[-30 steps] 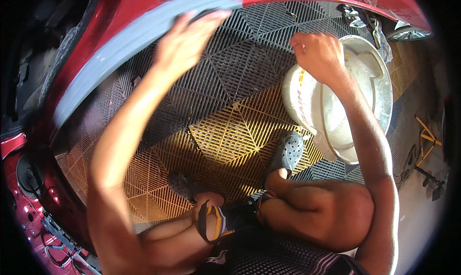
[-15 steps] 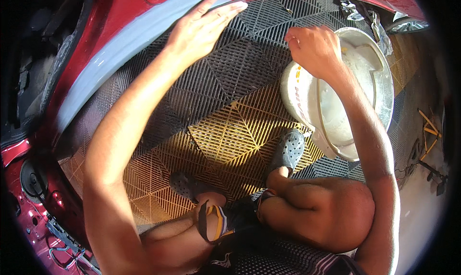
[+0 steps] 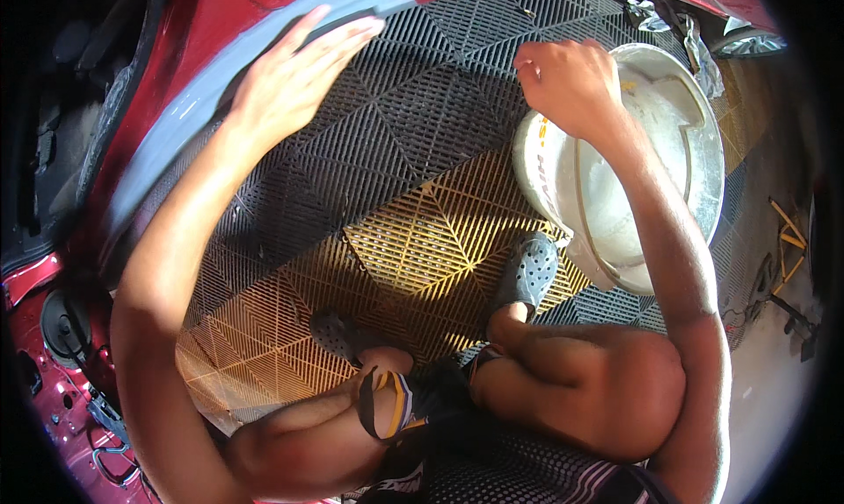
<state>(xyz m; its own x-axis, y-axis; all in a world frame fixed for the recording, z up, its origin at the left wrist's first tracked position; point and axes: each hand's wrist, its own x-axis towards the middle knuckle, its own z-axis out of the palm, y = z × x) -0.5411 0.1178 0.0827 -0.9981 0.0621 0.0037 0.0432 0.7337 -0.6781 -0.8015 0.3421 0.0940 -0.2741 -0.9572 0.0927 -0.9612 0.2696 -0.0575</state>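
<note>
My left hand (image 3: 286, 86) lies along the grey-primed strip of the red car's wheel arch (image 3: 180, 108), fingers stretched and thumb apart. Between thumb and fingers shows the edge of a dark flat pad (image 3: 345, 25), pressed against the panel; most of it is covered by the hand. My right hand (image 3: 571, 84) is closed with its fingers curled in, held above the floor by the rim of a large whitish tub (image 3: 708, 165). Whatever those fingers may hold is hidden.
Slatted floor tiles (image 3: 422, 231), dark and yellow, lie under my feet in grey clogs (image 3: 532, 271). Crumpled foil-like wrapping (image 3: 703, 69) hangs at the far right. A yellow-framed object (image 3: 789, 240) stands on the right. Exposed red bodywork (image 3: 79, 416) is at lower left.
My left hand has slid left and toward me along the grey arch, the dark pad moving with it. My right hand has barely shifted and stays closed.
</note>
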